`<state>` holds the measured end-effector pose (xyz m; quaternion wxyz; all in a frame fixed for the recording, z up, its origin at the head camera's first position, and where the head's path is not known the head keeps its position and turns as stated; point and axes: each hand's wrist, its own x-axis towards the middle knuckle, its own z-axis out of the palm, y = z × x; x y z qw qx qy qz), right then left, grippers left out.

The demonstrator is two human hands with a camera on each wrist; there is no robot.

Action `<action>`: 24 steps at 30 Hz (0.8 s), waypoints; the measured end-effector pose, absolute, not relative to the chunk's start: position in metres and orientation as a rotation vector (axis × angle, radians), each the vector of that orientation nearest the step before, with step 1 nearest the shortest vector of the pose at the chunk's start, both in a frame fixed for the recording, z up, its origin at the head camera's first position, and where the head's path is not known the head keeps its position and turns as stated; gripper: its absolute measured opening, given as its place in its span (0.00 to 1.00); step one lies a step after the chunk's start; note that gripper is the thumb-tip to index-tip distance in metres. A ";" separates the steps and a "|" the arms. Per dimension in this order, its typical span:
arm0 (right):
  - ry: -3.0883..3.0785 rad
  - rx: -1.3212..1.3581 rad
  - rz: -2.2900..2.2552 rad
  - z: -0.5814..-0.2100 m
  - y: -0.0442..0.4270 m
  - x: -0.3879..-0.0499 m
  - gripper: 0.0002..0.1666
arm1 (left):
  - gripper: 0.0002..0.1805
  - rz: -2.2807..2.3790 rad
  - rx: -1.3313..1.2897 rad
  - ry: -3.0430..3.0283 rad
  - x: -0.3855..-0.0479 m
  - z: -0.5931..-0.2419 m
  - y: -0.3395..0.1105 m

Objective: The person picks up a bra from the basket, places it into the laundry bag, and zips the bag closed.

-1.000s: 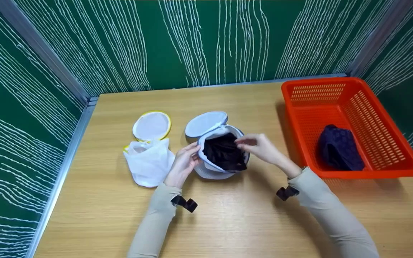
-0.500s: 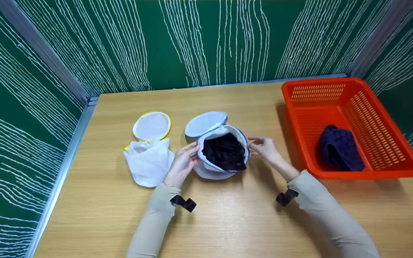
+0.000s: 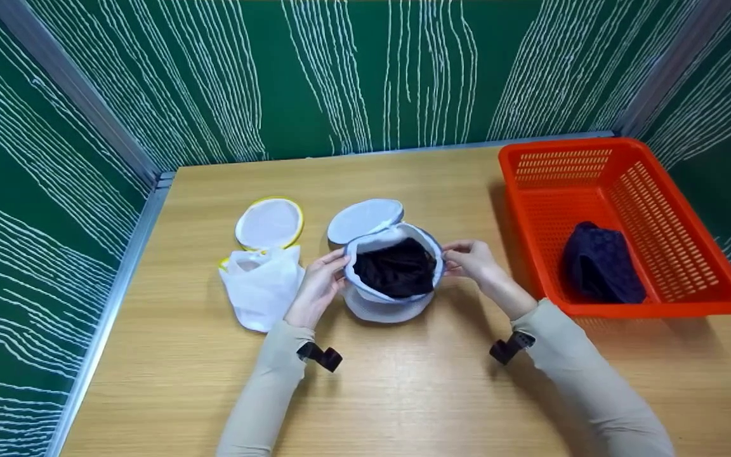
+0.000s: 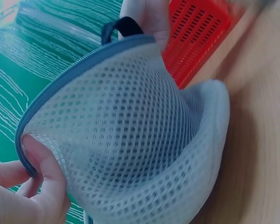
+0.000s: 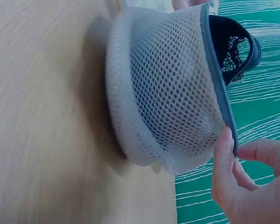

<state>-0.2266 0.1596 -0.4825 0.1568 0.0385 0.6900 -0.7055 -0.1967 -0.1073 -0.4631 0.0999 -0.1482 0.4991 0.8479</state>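
Note:
A white mesh laundry bag [image 3: 386, 310] with a grey-blue zipper edge stands upright on the table, its round lid [image 3: 365, 221] folded back behind it. Inside lies a black garment [image 3: 394, 270]; its lace and a strap show above the rim in the right wrist view. My left hand [image 3: 318, 285] pinches the bag's left rim between thumb and fingers. On the opposite side, my right hand [image 3: 481, 270] pinches the right rim, with the zipper edge [image 5: 221, 95] between thumb and fingers in the right wrist view. The garment's lower part is hidden.
To the left, a second white mesh bag [image 3: 263, 295] with yellow trim lies with its round lid [image 3: 270, 223] open. At the right stands a red plastic basket [image 3: 698, 219] holding a dark navy fabric item [image 3: 603, 263]. Green walls with white lines border the table [image 3: 397, 393].
My right hand has moved from the black garment to the bag's right rim and taken hold of it. The bag's mouth has widened slightly, and the garment's edge now sits inside the rim.

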 end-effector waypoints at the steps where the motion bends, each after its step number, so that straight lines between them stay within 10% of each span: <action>1: 1.984 0.133 -2.006 -0.471 0.157 -0.222 0.15 | 0.13 2.504 -0.443 1.488 -0.197 -0.463 -0.108; 24: 1.623 0.237 -2.164 -0.436 0.176 -0.205 0.12 | 0.18 2.485 -0.425 1.502 -0.195 -0.458 -0.122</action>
